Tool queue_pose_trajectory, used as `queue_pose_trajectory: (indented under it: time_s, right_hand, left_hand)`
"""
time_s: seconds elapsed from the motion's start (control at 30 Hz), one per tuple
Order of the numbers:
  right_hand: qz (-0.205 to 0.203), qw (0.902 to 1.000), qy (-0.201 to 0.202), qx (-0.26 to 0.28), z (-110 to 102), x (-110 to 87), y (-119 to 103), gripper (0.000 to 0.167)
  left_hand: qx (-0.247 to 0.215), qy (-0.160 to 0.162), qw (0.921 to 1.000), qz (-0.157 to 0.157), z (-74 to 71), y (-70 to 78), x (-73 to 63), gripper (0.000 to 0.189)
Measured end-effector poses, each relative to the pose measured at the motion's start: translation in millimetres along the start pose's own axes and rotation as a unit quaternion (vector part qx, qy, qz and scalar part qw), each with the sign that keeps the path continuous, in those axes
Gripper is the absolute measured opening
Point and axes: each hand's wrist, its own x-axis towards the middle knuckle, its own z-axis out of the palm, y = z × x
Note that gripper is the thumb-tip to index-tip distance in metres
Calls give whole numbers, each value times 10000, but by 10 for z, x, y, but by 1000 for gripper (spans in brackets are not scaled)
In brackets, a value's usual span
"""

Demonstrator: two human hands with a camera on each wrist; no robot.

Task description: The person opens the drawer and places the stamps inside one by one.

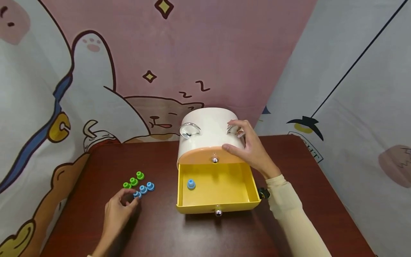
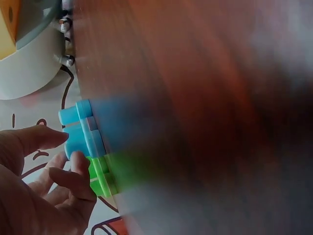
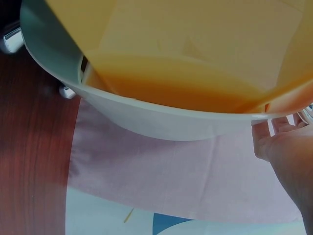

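At the left of the table, my left hand [image 1: 117, 210] pinches the nearest blue peg [image 2: 77, 140] between thumb and finger. Two more blue pegs [image 1: 147, 187] line up beyond it, beside a row of green pegs [image 1: 133, 181]. My right hand [image 1: 250, 148] grips the upper right of a white drawer box [image 1: 212, 121], its thumb on the front edge and its fingers by the silver ear-shaped ring [image 1: 232, 129]. The yellow drawer [image 1: 224, 189] below is pulled out, with one blue peg [image 1: 191, 184] standing in its left part.
Another silver ring [image 1: 190, 130] stands on the box's left top. A closed orange upper drawer [image 1: 196, 156] has a round metal knob [image 1: 215, 160]. A small dark object [image 1: 264, 193] shows beside the yellow drawer's right side. Behind the brown table [image 1: 160, 232] hangs a printed cartoon cloth [image 1: 224, 53].
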Motion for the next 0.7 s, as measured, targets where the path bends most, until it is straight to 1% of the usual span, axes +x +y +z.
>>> queue_pose_trajectory:
  time_s: [0.17,0.23,0.33,0.43,0.53,0.63,0.7]
  right_hand:
    - [-8,10000,19,33,-18,2,4,72]
    - [-9,10000,24,38,-23,2,2,72]
    - [9,10000,39,24,-25,-6,-4,72]
    - [10,10000,54,24,-25,-14,-12,71]
    - [-25,10000,39,29,-17,-9,-12,71]
    - [-53,10000,20,1,-9,-2,-2,71]
    - [-60,10000,23,-20,-12,-2,6,70]
  left_hand:
    - [155,-56,9999,-17,2,-4,32,23]
    - [222,-33,9997,95,5,-7,32,22]
    - [303,8,9988,379,7,-8,32,23]
    - [373,-48,9971,665,-5,1,34,24]
    - [451,-85,9950,890,-47,47,22,23]
    - [352,23,9925,1172,-106,137,3,25]
    - [139,157,9899,1400,-134,208,-8,27]
